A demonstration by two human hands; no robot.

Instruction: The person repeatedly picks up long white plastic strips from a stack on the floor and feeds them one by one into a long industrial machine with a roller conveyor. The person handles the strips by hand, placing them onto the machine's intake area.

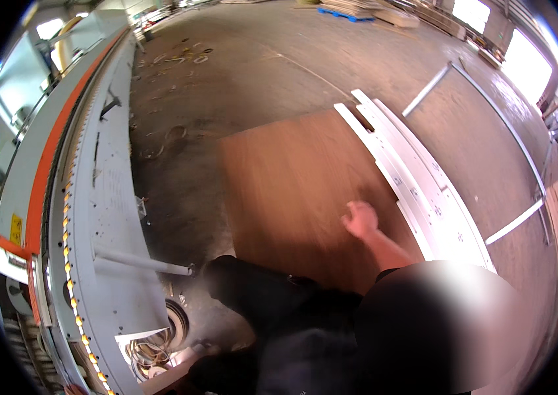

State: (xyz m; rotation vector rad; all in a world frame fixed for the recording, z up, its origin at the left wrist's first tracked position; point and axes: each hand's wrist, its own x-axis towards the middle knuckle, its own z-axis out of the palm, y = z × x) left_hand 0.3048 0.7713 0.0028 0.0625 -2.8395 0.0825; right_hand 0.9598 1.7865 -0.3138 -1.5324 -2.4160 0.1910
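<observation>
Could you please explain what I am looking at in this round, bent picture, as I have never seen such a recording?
The picture comes from a wide fisheye camera worn on a person's head, looking down; that is why straight edges curve near the rim. The dark shape at the bottom is the person's own body in dark clothing. One bare hand reaches forward and rests on or just over a large brown wood panel; by its place it seems to be the right hand, loosely closed, and it holds nothing that I can see. The other hand is out of view. Beside the panel on the right lie white boards with small holes. Along the left runs a long grey and orange machine. Below all is a concrete floor.
</observation>
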